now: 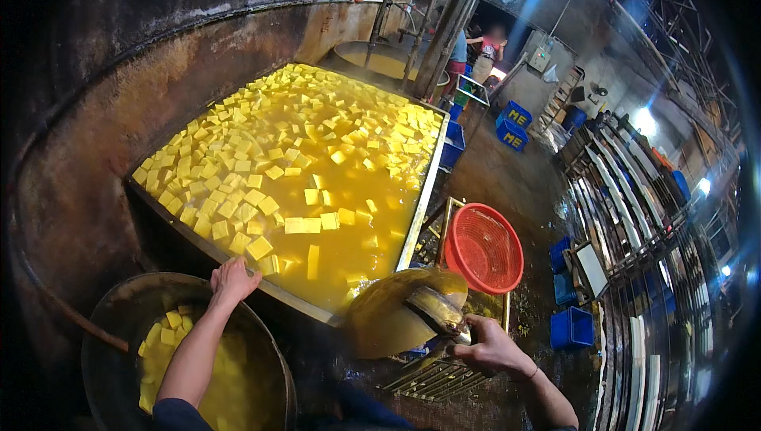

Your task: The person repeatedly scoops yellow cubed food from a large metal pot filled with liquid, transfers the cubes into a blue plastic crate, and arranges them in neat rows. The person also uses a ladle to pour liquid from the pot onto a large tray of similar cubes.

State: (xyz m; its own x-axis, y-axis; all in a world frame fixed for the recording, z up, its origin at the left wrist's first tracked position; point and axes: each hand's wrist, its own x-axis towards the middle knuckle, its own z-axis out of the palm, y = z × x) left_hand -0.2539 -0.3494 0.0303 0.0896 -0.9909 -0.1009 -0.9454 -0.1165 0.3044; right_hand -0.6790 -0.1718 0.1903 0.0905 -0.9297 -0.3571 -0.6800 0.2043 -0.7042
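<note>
My left hand (233, 281) grips the near rim of a large rectangular metal vat (196, 239). Many yellow tofu-like blocks (247, 212) float in the vat's cloudy yellow liquid (333, 258). In my right hand (489, 345) is the handle of a wide, round metal scoop (380, 321). The scoop is tilted at the vat's near right corner, its far edge by the liquid; I cannot tell what it holds. Below my left forearm stands a round, deep pot (270, 359) with more yellow blocks (172, 327) in yellow liquid.
A red plastic basket (484, 247) sits right of the vat, near a slatted metal rack (440, 379). Blue crates (572, 327) stand on the wet floor. Long racks (630, 193) line the right side. Two people (491, 51) are at the back, near another round vat (357, 51).
</note>
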